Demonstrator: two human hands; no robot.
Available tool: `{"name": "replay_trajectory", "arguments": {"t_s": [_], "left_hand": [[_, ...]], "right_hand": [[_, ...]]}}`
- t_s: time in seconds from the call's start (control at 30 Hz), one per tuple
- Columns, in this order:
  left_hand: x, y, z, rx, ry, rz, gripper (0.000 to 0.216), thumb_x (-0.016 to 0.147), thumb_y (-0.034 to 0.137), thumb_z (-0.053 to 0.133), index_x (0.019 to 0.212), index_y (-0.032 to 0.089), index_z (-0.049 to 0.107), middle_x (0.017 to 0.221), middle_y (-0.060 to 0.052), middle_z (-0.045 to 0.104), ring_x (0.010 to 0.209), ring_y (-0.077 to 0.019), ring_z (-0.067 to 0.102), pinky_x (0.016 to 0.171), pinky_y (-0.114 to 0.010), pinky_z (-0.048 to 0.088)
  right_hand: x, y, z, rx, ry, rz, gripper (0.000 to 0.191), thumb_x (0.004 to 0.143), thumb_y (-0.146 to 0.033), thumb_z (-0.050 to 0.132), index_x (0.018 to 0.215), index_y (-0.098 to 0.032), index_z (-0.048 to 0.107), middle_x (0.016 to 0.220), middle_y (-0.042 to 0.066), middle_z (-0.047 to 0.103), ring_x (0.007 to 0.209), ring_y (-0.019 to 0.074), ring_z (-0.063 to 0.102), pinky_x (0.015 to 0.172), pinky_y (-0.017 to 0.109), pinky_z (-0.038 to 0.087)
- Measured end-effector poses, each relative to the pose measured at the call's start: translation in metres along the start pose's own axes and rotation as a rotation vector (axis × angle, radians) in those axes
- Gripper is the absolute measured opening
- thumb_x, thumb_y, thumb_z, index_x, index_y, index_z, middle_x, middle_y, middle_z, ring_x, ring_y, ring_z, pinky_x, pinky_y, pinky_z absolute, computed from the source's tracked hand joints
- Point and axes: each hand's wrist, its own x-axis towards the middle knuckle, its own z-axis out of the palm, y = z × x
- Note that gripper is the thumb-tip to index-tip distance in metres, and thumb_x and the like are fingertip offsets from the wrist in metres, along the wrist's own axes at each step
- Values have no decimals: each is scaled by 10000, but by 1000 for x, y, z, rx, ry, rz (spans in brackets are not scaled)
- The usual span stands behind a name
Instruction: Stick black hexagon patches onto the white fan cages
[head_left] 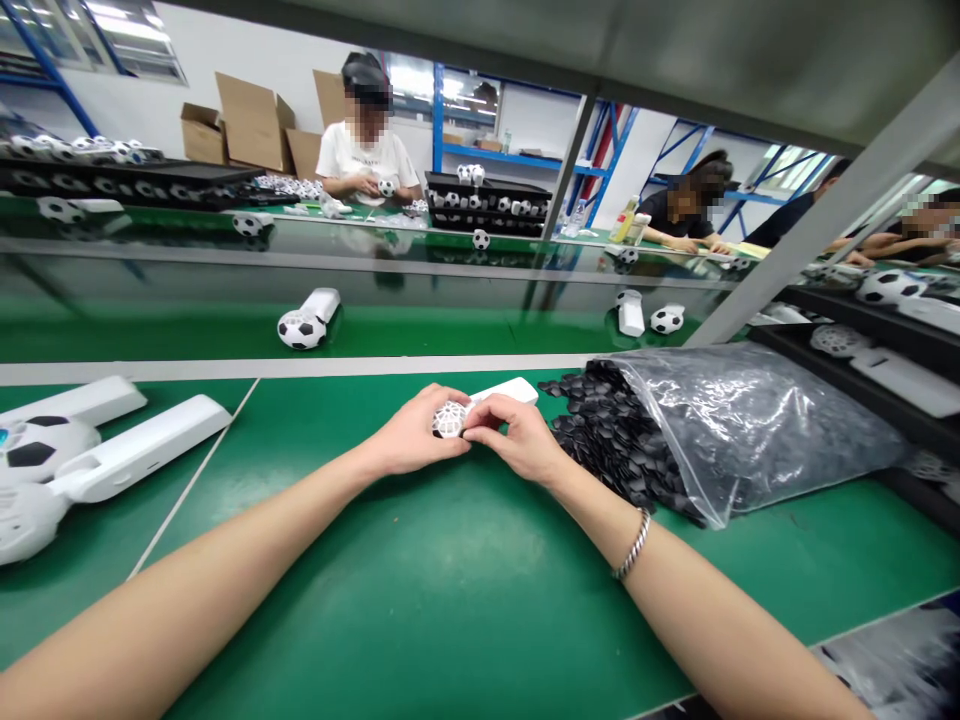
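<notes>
My left hand (pixel 415 430) is wrapped round a white football-shaped head (pixel 450 418) with an open lattice face. From this head a white handle (pixel 517 391) points away to the right, partly behind my right hand. My right hand (pixel 510 432) is closed, thumb and forefinger pinched against the lower right edge of the ball. A dark bit shows by these fingertips, but whether it is gripped or sits on the ball I cannot tell. Just right of this hand, a heap of thin black pieces (pixel 615 430) spills from a clear plastic bag (pixel 757 420).
White handled units with football heads (pixel 49 445) lie at the left. Others, such as one football unit (pixel 304 326), rest on the green strip beyond the pale ledge (pixel 375 368). Black trays (pixel 885 370) stand at the right, near a slanting grey post (pixel 810 190). Several co-workers sit opposite.
</notes>
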Motion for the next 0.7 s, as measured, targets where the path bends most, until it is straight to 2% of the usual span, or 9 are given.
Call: {"name": "replay_trajectory", "arguments": {"t_s": [0.2,0.3,0.4,0.47,0.53,0.6,0.63,0.7], "left_hand": [[-4,1,5,31,66,24,394,644,263,585,1026,194,515,977,-28,493,908,-200,521,806,-319,429],[-4,-2,10,58,106,45,383,635,241,584,1010,197,525,973,-21,498,904,-195,528,811,-315,434],[11,-11,14,67,183,64,381,629,249,600,1001,194,535,982,-25,523,931,-194,537,840,-308,432],[30,-20,10,77,296,51,443,645,277,601,1065,174,507,1059,-58,523,1006,-211,518,894,-328,405],[47,-29,-4,105,441,-4,622,656,336,612,1205,134,402,1198,-123,461,1117,-244,452,955,-366,354],[51,-38,-29,192,540,-68,838,622,422,653,1302,107,279,1307,-166,367,1206,-277,363,995,-392,303],[45,-42,-45,274,550,-83,880,603,465,663,1311,113,276,1328,-161,353,1230,-288,328,1011,-400,278],[15,-51,-80,479,538,-76,810,621,535,621,1278,147,352,1299,-115,409,1216,-280,345,1019,-394,261]], "right_hand": [[3,11,1,105,1,135,156,659,-229,697,682,-160,558,633,-40,520,544,71,439,520,193,371],[4,17,3,53,21,187,221,633,-298,714,673,-167,541,605,-51,509,514,69,411,481,189,342],[5,21,4,-68,94,175,259,658,-386,681,718,-179,538,659,-33,537,571,92,464,533,209,387],[5,22,-2,-181,162,138,253,707,-412,630,782,-185,546,765,-1,566,661,117,514,616,238,427],[3,21,-13,-347,206,128,245,746,-393,593,872,-188,551,890,39,575,787,152,540,701,273,442],[-1,19,-29,-572,199,200,259,757,-353,588,951,-185,547,976,73,569,909,199,529,758,312,438],[-3,17,-38,-686,164,271,266,757,-340,588,969,-184,550,996,86,569,950,223,520,774,331,434],[-7,13,-54,-868,24,453,274,759,-346,580,978,-182,570,1013,107,575,970,261,525,764,360,433]]}}
